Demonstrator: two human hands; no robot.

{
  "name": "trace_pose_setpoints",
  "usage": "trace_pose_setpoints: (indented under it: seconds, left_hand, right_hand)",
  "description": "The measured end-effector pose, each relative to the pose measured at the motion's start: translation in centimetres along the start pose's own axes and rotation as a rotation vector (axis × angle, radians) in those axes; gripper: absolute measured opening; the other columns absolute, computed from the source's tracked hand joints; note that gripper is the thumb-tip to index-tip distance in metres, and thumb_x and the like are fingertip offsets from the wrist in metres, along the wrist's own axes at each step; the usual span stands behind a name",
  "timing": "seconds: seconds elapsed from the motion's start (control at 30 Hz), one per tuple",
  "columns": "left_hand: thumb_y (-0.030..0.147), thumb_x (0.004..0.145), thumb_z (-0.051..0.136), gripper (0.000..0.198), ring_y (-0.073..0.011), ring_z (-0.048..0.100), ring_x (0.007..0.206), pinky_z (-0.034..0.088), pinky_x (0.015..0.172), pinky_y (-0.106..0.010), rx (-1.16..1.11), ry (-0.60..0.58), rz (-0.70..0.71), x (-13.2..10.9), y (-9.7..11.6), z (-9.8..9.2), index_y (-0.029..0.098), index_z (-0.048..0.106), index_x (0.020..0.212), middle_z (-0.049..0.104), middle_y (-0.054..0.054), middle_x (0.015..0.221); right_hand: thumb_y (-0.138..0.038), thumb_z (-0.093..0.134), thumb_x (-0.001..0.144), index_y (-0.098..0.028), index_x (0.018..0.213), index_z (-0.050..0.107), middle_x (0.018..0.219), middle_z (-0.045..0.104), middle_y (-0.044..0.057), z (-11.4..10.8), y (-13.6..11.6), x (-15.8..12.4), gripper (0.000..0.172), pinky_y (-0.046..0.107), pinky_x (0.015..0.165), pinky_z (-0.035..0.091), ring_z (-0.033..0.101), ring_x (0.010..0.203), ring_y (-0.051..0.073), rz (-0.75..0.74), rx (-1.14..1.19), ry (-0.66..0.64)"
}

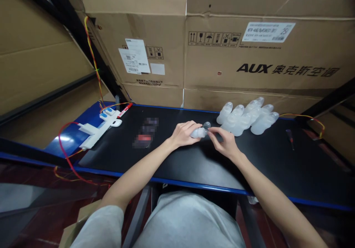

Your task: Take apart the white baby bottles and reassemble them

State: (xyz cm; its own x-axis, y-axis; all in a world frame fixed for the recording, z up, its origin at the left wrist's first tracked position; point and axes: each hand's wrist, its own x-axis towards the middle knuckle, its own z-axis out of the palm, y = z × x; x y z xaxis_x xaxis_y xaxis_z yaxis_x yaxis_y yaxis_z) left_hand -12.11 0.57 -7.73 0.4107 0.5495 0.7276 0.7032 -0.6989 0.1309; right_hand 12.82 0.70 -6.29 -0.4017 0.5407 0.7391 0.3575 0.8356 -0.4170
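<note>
My left hand [183, 134] is wrapped round a small translucent white baby bottle [198, 133], tilted with its top to the right. The thumb and fingertips of my right hand [226, 143] are pinched at the bottle's clear teat [205, 130]. A clear domed cap [206, 124] shows just behind the bottle top; whether it touches the bottle I cannot tell. To the right of my hands, several similar bottles [235, 121] with domed caps stand upright in a close group on the black tabletop [180, 170].
A white power strip [95, 136] with plugs and a red marker [125, 110] lie at the left. A blurred dark object [146, 133] is left of my hands. A small screwdriver [290, 140] lies at the right. Cardboard [210, 63] walls the back.
</note>
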Motion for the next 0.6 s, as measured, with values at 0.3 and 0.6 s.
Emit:
trace_pose_setpoints:
  seconds: [0.3, 0.6]
  left_hand:
    - [0.043, 0.100, 0.069, 0.026, -0.0192, 0.077, 0.088, 0.055, 0.076, -0.033, 0.146, 0.037, 0.156, 0.14, 0.11, -0.40, 0.021, 0.074, 0.112, 0.080, -0.005, 0.105]
    - [0.040, 0.093, 0.074, 0.029, -0.0193, 0.077, 0.087, 0.055, 0.078, -0.033, 0.131, -0.009, 0.080, 0.33, -0.17, -0.35, 0.023, 0.077, 0.116, 0.080, -0.004, 0.107]
  right_hand:
    - [-0.047, 0.049, 0.115, -0.021, 0.070, 0.056, 0.063, 0.061, 0.001, -0.03, -0.29, -0.13, 0.052, 0.032, 0.062, 0.041, 0.055, 0.057, 0.015, 0.226, -0.009, -0.196]
    - [-0.043, 0.049, 0.116, -0.021, 0.078, 0.064, 0.071, 0.069, 0.004, -0.09, 0.35, -0.20, 0.046, 0.032, 0.063, 0.041, 0.062, 0.062, 0.017, 0.107, -0.150, -0.133]
